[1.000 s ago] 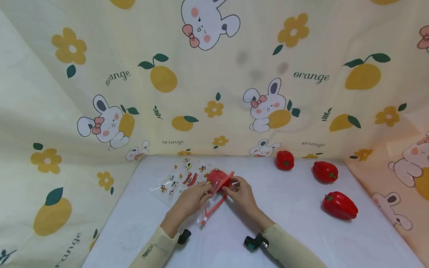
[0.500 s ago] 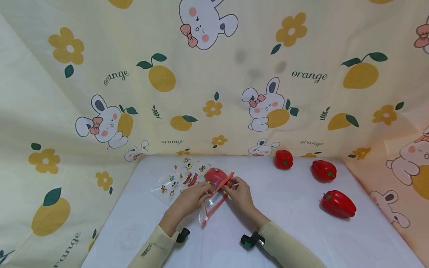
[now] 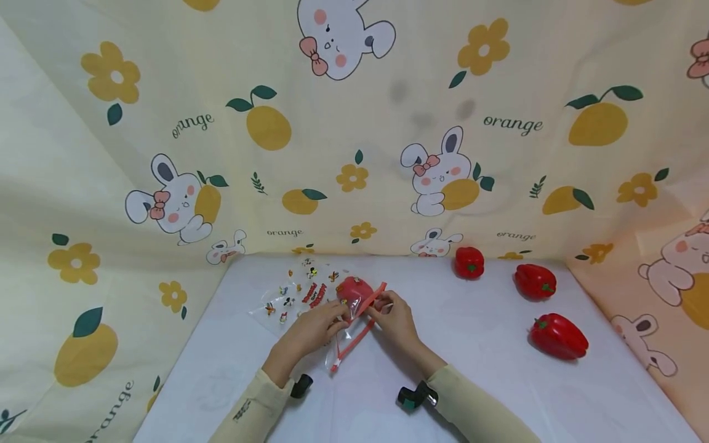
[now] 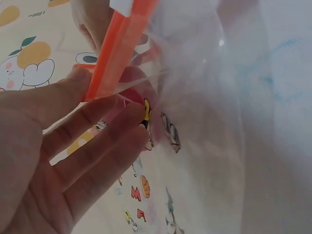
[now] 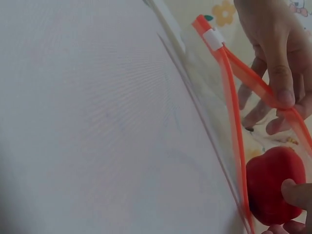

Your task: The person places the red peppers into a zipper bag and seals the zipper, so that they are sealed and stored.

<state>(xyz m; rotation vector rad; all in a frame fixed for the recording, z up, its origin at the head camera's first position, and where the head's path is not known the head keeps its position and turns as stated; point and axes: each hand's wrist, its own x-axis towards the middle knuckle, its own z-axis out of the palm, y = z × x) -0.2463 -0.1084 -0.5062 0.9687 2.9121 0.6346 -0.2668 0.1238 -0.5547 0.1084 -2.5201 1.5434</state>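
A clear zip bag (image 3: 266, 311) with cartoon prints and an orange-red zip strip lies on the table, its mouth spread apart. Inside is a red bell pepper (image 3: 354, 290), seen hazily through the plastic. My left hand (image 3: 310, 329) pinches the strip between thumb and index finger; its other fingers spread under it in the left wrist view. At the mouth's right end, my right hand (image 3: 396, 317) grips the bag edge with curled fingers. In the right wrist view its thumb (image 5: 295, 195) overlaps the pepper; whether they touch is unclear.
On the right of the white table (image 3: 454, 369) lie a small red pepper (image 3: 469, 263) at the back, another red pepper (image 3: 535, 282) beside it, and a longer red pepper (image 3: 558, 336) nearer. A printed curtain (image 3: 332, 135) hangs behind the table.
The bell pepper has shifted slightly left and away from my right fingers, deeper into the bag, and looks hazier. Both hands stay nearly where they were.
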